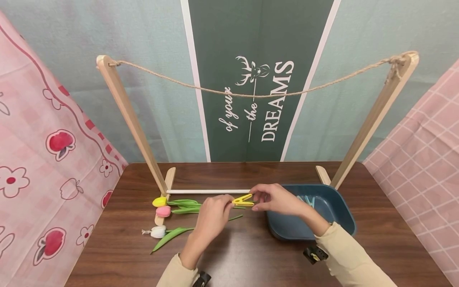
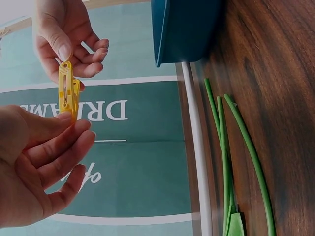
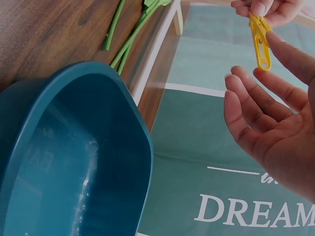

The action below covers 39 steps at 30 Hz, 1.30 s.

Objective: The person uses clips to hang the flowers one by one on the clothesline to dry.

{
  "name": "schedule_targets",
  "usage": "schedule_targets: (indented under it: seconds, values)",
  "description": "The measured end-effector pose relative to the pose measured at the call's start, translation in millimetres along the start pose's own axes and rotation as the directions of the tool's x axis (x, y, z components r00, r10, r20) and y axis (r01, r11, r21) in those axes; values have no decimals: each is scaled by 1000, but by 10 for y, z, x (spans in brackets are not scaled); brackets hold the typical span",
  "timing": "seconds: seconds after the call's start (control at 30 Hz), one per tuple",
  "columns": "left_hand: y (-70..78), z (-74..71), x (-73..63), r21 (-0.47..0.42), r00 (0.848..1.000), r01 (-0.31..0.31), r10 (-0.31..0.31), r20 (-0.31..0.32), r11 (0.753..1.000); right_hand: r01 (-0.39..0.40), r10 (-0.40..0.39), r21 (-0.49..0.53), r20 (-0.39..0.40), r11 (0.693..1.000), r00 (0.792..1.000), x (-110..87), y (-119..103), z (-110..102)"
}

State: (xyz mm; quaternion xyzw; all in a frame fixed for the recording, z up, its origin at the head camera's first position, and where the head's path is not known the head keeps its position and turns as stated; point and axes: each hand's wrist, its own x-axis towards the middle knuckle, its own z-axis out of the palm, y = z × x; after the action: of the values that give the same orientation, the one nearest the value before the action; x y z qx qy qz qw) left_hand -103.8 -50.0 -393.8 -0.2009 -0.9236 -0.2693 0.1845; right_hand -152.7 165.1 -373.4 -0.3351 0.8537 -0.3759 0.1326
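Note:
A yellow clothespin (image 1: pixel 242 199) is held between the two hands above the table. My left hand (image 1: pixel 214 213) pinches one end between thumb and fingers, clearest in the left wrist view. My right hand (image 1: pixel 274 199) has its thumb and index finger on the spread legs at the other end; its other fingers are loosely bent in the right wrist view. On the table to the left lie a yellow tulip (image 1: pixel 159 202), a pink tulip (image 1: pixel 163 211) and a white tulip (image 1: pixel 158 231). The left hand hides part of their green stems.
A dark blue basin (image 1: pixel 348 213) stands under the right forearm, with light blue clothespins (image 1: pixel 309 201) inside. A wooden frame's posts (image 1: pixel 130 123) hold up a sagging rope (image 1: pixel 251 96). A white rod (image 1: pixel 208 191) runs low between them. Curtains surround the brown table (image 1: pixel 244 255).

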Motion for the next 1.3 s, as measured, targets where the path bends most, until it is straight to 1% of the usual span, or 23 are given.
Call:
schedule_targets:
  seconds: [0.37, 0.6, 0.77, 0.87, 0.97, 1.1, 1.3]
  values:
    - [6, -11, -1, -24, 999, 35, -34, 41, 999, -8, 8, 34, -3, 999, 1000, 10, 19, 11]
    - [-5, -8, -6, -25, 999, 28, -27, 45, 999, 1, 0, 34, -30, 999, 1000, 20, 29, 25]
    - [-10, -1, -10, -45, 997, 27, -24, 75, 999, -10, 12, 39, -52, 999, 999, 19, 28, 23]
    - [-8, 4, -14, -61, 996, 29, -23, 91, 998, -17, 20, 51, -51, 999, 998, 16, 25, 17]
    - [-6, 11, -17, -67, 996, 25, -19, 92, 997, -22, 26, 70, -47, 997, 999, 12, 16, 11]
    - [1, 16, -15, -69, 996, 24, -17, 90, 997, -13, 17, 72, -56, 997, 998, 14, 4, 7]
    - [-3, 32, 1, -63, 995, 16, -10, 98, 998, 20, -15, 48, -100, 999, 995, 15, -16, 14]
